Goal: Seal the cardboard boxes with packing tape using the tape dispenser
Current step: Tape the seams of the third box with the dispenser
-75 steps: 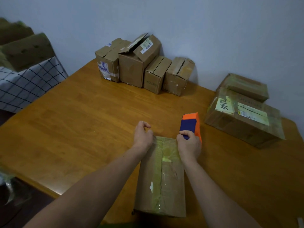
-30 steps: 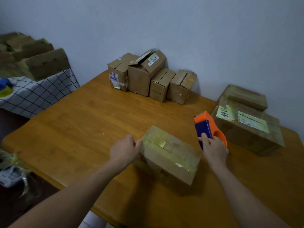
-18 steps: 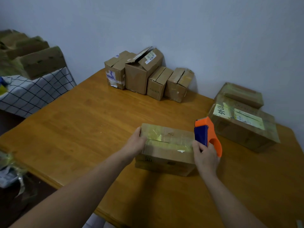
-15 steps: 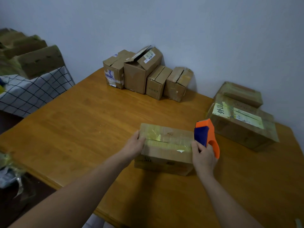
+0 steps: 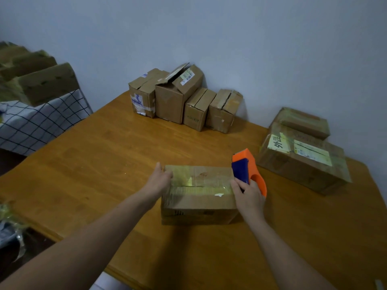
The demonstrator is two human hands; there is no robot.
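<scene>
A brown cardboard box (image 5: 199, 203) lies crosswise on the wooden table (image 5: 100, 164), its top covered with yellowish tape. My left hand (image 5: 159, 181) holds the box's left end, fingers curled over the top edge. My right hand (image 5: 248, 194) grips the orange and blue tape dispenser (image 5: 248, 170) at the box's right end, touching the top edge there.
Several small cardboard boxes (image 5: 184, 99) stand in a row against the back wall, one with an open flap. Two taped boxes (image 5: 301, 155) are stacked at the right. A checkered cloth with more boxes (image 5: 39, 114) sits to the left.
The box was turned from lengthwise to crosswise in front of me. My hands now sit at its left and right ends, with the dispenser brought to the right end.
</scene>
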